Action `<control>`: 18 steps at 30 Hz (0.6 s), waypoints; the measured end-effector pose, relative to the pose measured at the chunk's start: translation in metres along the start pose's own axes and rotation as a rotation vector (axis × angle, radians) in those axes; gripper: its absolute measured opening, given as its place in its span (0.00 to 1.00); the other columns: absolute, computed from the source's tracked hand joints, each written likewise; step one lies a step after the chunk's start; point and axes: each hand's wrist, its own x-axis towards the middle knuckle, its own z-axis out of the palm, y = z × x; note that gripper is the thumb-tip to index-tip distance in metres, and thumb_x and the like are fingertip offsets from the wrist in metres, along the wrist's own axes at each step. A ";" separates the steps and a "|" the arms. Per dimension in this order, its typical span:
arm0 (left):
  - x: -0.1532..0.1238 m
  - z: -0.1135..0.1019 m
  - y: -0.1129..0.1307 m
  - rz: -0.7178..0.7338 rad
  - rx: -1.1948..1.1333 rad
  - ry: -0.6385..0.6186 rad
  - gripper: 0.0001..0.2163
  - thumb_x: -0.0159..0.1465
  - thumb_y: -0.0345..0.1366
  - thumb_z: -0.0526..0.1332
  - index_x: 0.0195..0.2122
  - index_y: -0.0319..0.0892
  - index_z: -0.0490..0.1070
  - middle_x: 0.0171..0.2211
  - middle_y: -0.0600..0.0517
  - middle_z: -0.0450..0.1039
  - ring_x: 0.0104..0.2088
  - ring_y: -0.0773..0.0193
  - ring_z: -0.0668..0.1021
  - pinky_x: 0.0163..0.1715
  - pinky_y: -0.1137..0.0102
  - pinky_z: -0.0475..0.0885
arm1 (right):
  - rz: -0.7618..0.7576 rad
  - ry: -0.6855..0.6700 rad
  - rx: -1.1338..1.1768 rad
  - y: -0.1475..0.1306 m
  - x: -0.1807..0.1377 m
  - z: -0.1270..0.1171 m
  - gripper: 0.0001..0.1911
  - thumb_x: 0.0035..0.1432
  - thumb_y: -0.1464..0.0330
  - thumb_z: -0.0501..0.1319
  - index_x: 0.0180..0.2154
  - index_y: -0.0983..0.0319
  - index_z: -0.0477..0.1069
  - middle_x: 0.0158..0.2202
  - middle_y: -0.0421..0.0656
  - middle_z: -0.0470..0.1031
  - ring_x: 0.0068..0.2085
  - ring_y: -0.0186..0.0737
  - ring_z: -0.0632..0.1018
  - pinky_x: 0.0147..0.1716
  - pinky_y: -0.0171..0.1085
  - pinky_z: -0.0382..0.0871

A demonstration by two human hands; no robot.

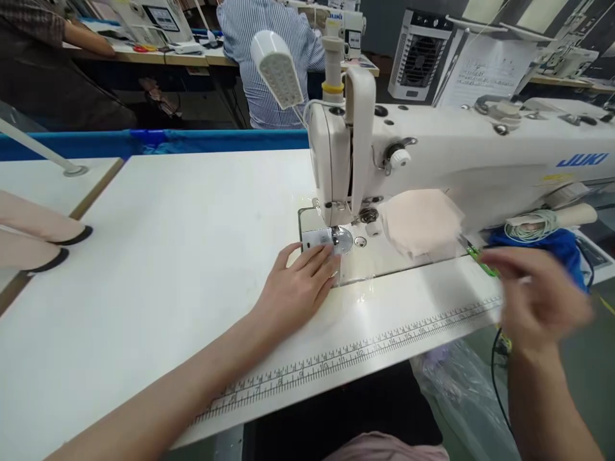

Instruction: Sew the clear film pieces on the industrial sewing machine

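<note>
My left hand [300,282] lies palm down at the white sewing machine [461,147], fingers stretched over the metal needle plate [314,238] beside the presser foot. The fingertips reach a small clear disc by the foot; whether they press anything thin is unclear. My right hand [541,294] is blurred over the table's front right, its fingers curled. Close to its fingertips are green-handled thread snips [480,261], partly hidden by the hand; I cannot tell if it touches them. Light pink fabric pieces [423,221] rest on the machine bed, left of the snips.
A printed ruler [336,358] runs along the white table's [192,256] front edge. Pink pieces with black ends [38,237] lie at the left. A wound cord [533,225] and blue cloth [562,253] sit at right. A lamp [277,67] hangs above; other people work beyond.
</note>
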 end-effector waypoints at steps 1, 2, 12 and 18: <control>0.000 0.000 0.000 -0.001 -0.003 -0.003 0.15 0.70 0.34 0.52 0.55 0.40 0.69 0.56 0.45 0.72 0.56 0.55 0.74 0.56 0.52 0.62 | -0.059 0.019 0.000 -0.008 0.012 0.012 0.22 0.63 0.73 0.52 0.55 0.50 0.69 0.42 0.45 0.77 0.41 0.49 0.78 0.36 0.48 0.73; 0.000 0.000 0.000 0.000 -0.006 -0.005 0.15 0.70 0.34 0.52 0.55 0.40 0.69 0.56 0.45 0.72 0.56 0.55 0.74 0.56 0.52 0.62 | -0.135 -0.092 -0.017 -0.015 0.023 0.025 0.21 0.61 0.77 0.52 0.53 0.55 0.70 0.42 0.44 0.77 0.41 0.45 0.78 0.37 0.45 0.74; 0.000 0.000 0.000 -0.001 0.010 0.026 0.14 0.70 0.33 0.52 0.53 0.38 0.70 0.54 0.44 0.73 0.55 0.56 0.74 0.56 0.54 0.62 | -0.471 -0.276 -0.350 -0.007 0.068 0.113 0.19 0.60 0.79 0.52 0.50 0.66 0.73 0.41 0.48 0.78 0.41 0.42 0.74 0.33 0.39 0.68; 0.001 -0.002 0.000 -0.018 0.005 0.003 0.16 0.69 0.33 0.54 0.56 0.38 0.67 0.55 0.45 0.72 0.56 0.56 0.73 0.57 0.54 0.62 | -0.466 -0.282 -0.350 -0.007 0.061 0.115 0.19 0.61 0.78 0.53 0.51 0.66 0.73 0.41 0.48 0.77 0.43 0.42 0.72 0.36 0.40 0.69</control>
